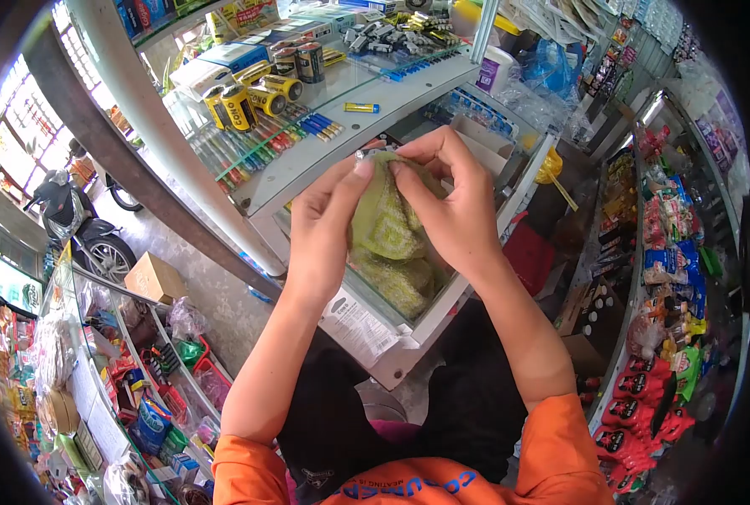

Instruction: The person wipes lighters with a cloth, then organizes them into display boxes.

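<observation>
A green terry cloth (pixel 389 223) hangs bunched between my hands, above the open drawer of a display counter. My left hand (pixel 328 198) pinches its upper left edge between thumb and fingers. On the other side, my right hand (pixel 452 189) grips the top of the cloth with the thumb pressed in front. A small shiny silver piece (pixel 363 155) shows at my left fingertips; its kind is too small to tell. Beyond my hands, a single yellow and blue battery (pixel 361 108) lies on the counter edge.
Large yellow batteries (pixel 233 108) stand on the glass shelf behind rows of pens or thin batteries (pixel 265 139). Loose small batteries (pixel 400 34) are heaped farther back. An open white box (pixel 480 143) sits in the drawer. Packaged goods (pixel 669 223) fill the case at right.
</observation>
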Demonstrator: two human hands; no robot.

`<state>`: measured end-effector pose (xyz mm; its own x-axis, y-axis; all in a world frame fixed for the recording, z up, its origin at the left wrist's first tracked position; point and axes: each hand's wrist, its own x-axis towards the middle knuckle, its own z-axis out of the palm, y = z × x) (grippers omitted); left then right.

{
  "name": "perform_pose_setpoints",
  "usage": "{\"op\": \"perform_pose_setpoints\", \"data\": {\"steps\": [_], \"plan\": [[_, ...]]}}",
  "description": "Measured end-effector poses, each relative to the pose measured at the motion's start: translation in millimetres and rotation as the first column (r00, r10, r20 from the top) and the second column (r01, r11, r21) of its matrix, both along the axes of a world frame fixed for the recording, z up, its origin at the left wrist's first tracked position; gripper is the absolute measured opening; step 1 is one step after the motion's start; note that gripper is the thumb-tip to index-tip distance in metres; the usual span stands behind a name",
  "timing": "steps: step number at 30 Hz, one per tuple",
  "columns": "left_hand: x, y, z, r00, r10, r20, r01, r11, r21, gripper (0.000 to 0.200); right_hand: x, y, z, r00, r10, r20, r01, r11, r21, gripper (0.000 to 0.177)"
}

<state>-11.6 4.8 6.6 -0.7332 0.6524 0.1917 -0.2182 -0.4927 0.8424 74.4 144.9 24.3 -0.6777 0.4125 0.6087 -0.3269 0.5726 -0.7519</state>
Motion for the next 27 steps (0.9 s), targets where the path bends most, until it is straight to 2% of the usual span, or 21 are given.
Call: {"op": "perform_pose_setpoints", "data": {"steps": [1, 2, 3, 4, 5, 7, 11, 15, 16, 17, 19, 21, 22, 23, 24, 25, 27], "plan": [[0.6, 0.3, -1.8, 0.992, 0.044, -0.115, -0.051, 0.997, -0.062, 0.039, -0.7, -0.9, -0.4, 1.000, 0.000, 0.000, 0.000, 1.000, 0.001, 0.017], [0.9, -1.2, -0.6, 0.992, 0.044, -0.115, -0.052, 0.997, -0.061, 0.039, -2.1, -1.6, -1.4, 0.997, 0.001, -0.075, 0.007, 0.994, 0.108, 0.016], [1.0, -3.8, 1.8, 0.974, 0.077, -0.215, -0.107, 0.985, -0.135, 0.042, -3.0, -2.0, -1.9, 0.989, 0.010, -0.149, 0.022, 0.977, 0.212, 0.015], [1.5, -5.9, 3.7, 0.944, 0.099, -0.315, -0.169, 0.964, -0.204, 0.046, -2.2, -2.0, -1.3, 0.990, 0.005, -0.141, 0.029, 0.970, 0.242, 0.016], [2.5, -6.6, 5.0, 0.944, 0.098, -0.314, -0.169, 0.964, -0.206, 0.046, -1.5, -0.2, -2.2, 0.990, 0.005, -0.140, 0.029, 0.970, 0.240, 0.016], [4.5, -6.5, 6.9, 0.942, 0.141, -0.306, -0.202, 0.963, -0.178, 0.043, -1.8, 6.2, -4.5, 1.000, -0.008, -0.022, 0.009, 0.999, 0.040, 0.014], [-1.5, -1.1, 0.2, 0.946, 0.184, -0.266, -0.202, 0.978, -0.045, 0.040, -6.2, 8.6, -7.2, 0.993, 0.014, -0.119, -0.015, 1.000, -0.002, 0.012], [-2.4, -4.3, -2.8, 0.934, 0.283, -0.219, -0.299, 0.953, -0.044, 0.037, -5.0, 10.6, -12.0, 0.988, 0.108, -0.110, -0.098, 0.991, 0.088, 0.013], [-4.0, -4.9, -3.5, 0.923, 0.326, -0.206, -0.342, 0.938, -0.050, 0.038, 0.1, 11.7, -7.8, 0.990, 0.141, -0.024, -0.136, 0.982, 0.134, 0.013], [-4.2, -4.6, -2.5, 0.922, 0.327, -0.208, -0.344, 0.938, -0.049, 0.038, 2.6, 11.7, -4.4, 0.983, 0.170, 0.064, -0.178, 0.968, 0.175, 0.014], [-3.2, -2.8, -1.3, 0.941, 0.286, -0.178, -0.298, 0.954, -0.042, 0.037, 2.1, 9.1, -1.5, 0.992, 0.125, 0.029, -0.128, 0.975, 0.179, 0.014], [-3.0, -1.0, -3.4, 0.941, 0.282, -0.187, -0.294, 0.955, -0.041, 0.037, 3.2, 6.1, -0.2, 0.991, 0.127, 0.037, -0.127, 0.992, -0.007, 0.015], [-3.1, -1.5, -2.7, 0.932, 0.295, -0.209, -0.312, 0.949, -0.049, 0.037, -0.3, 12.5, -3.8, 0.989, 0.149, 0.004, -0.147, 0.971, 0.186, 0.016], [-3.2, -2.1, -2.0, 0.923, 0.308, -0.231, -0.329, 0.943, -0.059, 0.038, 3.4, 15.7, -2.9, 0.989, 0.147, 0.004, -0.145, 0.971, 0.189, 0.016], [-3.7, -2.7, -1.5, 0.923, 0.307, -0.231, -0.328, 0.943, -0.057, 0.038, 8.2, 19.2, -2.1, 0.946, 0.211, 0.247, -0.273, 0.929, 0.251, 0.017], [-4.2, -3.4, -1.3, 0.915, 0.325, -0.238, -0.347, 0.936, -0.056, 0.037, 10.9, 21.5, -1.8, 0.843, 0.241, 0.480, -0.407, 0.870, 0.277, 0.019], [-4.6, -3.3, -2.5, 0.907, 0.347, -0.238, -0.369, 0.928, -0.058, 0.037, 8.6, 22.4, -4.2, 0.855, 0.219, 0.469, -0.398, 0.858, 0.325, 0.024]]}}
